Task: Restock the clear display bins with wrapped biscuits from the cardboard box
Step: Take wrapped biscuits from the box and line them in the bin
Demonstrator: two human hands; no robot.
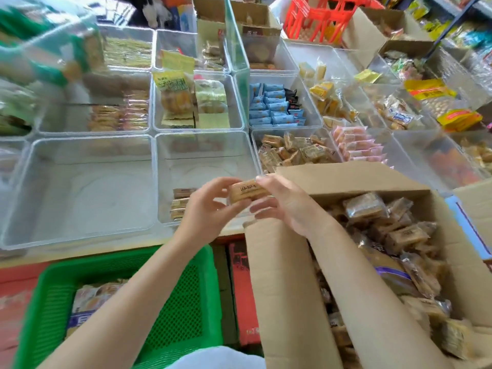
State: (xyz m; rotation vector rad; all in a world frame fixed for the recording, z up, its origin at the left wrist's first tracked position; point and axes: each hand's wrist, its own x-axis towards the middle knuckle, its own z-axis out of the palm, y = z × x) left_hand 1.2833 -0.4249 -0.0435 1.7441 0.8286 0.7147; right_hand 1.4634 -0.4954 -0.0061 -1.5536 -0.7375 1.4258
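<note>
Cardboard box (292,262) at lower right, flaps up, filled with wrapped biscuits (404,235). One wrapped biscuit (247,192) held above the near edge of a clear display bin (205,155), pinched at its left end by the left hand (206,206) and at its right end by the right hand (285,202); both hands narrow, fingers curled round the packet. Small stack of matching packets (179,203) in that bin's near left corner. Adjacent clear bin (80,187) to the left. Green mesh basket (183,310) below the counter (80,253) edge.
</note>
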